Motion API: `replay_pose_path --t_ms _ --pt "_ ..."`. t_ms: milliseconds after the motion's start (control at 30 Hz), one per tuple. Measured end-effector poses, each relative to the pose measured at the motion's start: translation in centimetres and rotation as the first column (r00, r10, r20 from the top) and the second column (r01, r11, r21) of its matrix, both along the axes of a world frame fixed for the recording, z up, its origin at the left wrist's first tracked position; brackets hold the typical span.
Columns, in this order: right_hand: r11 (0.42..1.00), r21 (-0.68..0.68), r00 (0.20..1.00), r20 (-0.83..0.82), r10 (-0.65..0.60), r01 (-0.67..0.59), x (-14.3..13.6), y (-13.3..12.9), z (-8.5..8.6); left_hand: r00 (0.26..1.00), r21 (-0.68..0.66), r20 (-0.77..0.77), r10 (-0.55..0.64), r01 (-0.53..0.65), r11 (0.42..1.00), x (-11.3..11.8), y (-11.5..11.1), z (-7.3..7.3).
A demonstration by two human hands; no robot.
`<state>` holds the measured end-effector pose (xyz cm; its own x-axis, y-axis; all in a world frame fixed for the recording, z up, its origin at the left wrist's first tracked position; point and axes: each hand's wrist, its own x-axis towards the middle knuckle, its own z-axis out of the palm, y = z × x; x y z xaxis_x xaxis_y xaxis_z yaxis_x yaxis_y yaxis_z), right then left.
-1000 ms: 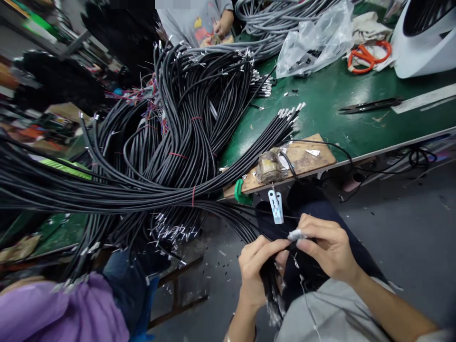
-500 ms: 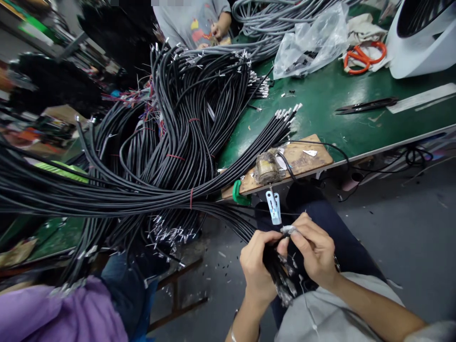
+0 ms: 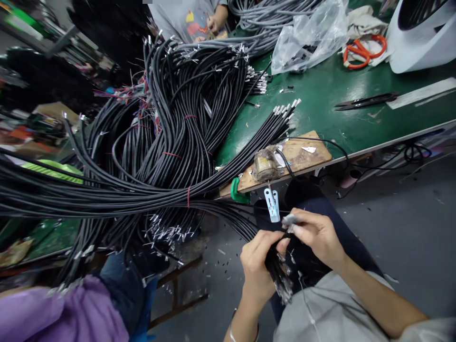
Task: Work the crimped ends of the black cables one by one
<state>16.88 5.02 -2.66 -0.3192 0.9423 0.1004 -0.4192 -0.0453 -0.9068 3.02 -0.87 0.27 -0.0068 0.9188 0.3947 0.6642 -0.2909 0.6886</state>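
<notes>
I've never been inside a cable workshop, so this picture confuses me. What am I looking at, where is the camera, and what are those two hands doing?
The camera sits on a person's head and looks down at their own two bare hands, over their lap. The left hand grips a bunch of black cables whose ends carry small metal tips. The right hand pinches one silvery cable end between its fingertips, just below a small blue clip that hangs from a wooden board.

That board lies at the edge of a green table. On the table are a big heap of black cables, grey cables, a clear plastic bag, orange-handled scissors and black snips. At the top, another person's hands work on cables; a purple sleeve shows at lower left.
</notes>
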Motion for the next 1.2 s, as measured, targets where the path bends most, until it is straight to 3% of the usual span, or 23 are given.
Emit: replay_pose_path --t_ms 133,233,333,400,467,500,533,600,667,700,733,833,933,1033,1100,1200 --pt "0.980 0.143 0.990 0.058 0.132 -0.139 0.6 0.4 0.0 0.998 -0.064 0.015 -0.067 0.068 0.996 -0.3 0.0 0.3" --pt "0.982 0.129 0.990 0.005 0.138 -0.137 0.3 0.8 0.1 0.996 -0.064 0.002 -0.091 0.091 0.994 -0.5 0.0 0.4" --pt "0.995 -0.022 0.993 -0.071 0.097 -0.099 -0.6 0.6 0.2 0.999 -0.052 -0.017 -0.051 0.050 0.997 -0.6 0.0 0.5" --pt "0.995 -0.088 0.998 -0.037 0.044 -0.047 -1.3 0.3 0.1 1.000 -0.032 -0.018 -0.015 0.014 0.999 -0.5 0.0 0.4" --pt "0.996 -0.046 0.996 0.058 -0.071 0.073 -1.9 -0.1 -0.1 1.000 -0.011 -0.021 0.014 -0.014 1.000 -0.4 -0.1 0.3" --pt "0.986 0.040 0.980 0.113 -0.165 0.162 -2.0 -0.3 -0.2 0.999 -0.003 -0.028 0.026 -0.027 1.000 -0.3 -0.1 0.2" --pt "0.952 0.169 0.947 0.154 -0.283 0.257 -2.2 -0.4 -0.4 0.998 0.002 -0.040 0.041 -0.041 0.999 -0.3 -0.2 0.1" --pt "0.788 0.484 0.847 0.158 -0.507 0.381 -2.2 -0.6 -0.7 0.996 0.002 -0.062 0.067 -0.067 0.998 -0.1 -0.3 0.1" --pt "0.594 0.713 0.780 0.106 -0.616 0.372 -2.1 -0.6 -1.0 0.993 -0.010 -0.077 0.091 -0.092 0.996 -0.1 -0.4 0.2" --pt "0.541 0.770 0.774 0.099 -0.626 0.338 -1.9 -0.6 -1.1 0.991 -0.015 -0.082 0.103 -0.105 0.994 -0.1 -0.4 0.2" --pt "0.523 0.798 0.779 0.112 -0.617 0.300 -1.7 -0.6 -1.1 0.990 -0.019 -0.087 0.113 -0.115 0.993 -0.1 -0.4 0.3" --pt "0.567 0.801 0.846 0.159 -0.509 0.190 -0.9 -1.1 -1.1 0.990 -0.018 -0.083 0.112 -0.113 0.993 -0.3 -0.3 0.3" --pt "0.659 0.738 0.913 0.153 -0.378 0.149 -0.1 -1.7 -0.5 0.995 -0.004 -0.038 0.096 -0.096 0.995 -0.4 -0.1 0.1" --pt "0.792 0.556 0.875 0.219 -0.432 0.253 0.3 -1.3 0.1 0.997 -0.009 0.006 0.078 -0.078 0.997 -0.3 0.0 -0.1" --pt "0.853 0.466 0.866 0.299 -0.402 0.235 0.3 -0.6 0.4 0.997 -0.022 0.033 0.064 -0.063 0.998 -0.2 0.0 -0.1" --pt "0.871 0.471 0.904 0.298 -0.307 0.140 0.1 0.1 0.4 0.997 -0.023 0.053 0.060 -0.058 0.998 -0.2 -0.2 -0.1"
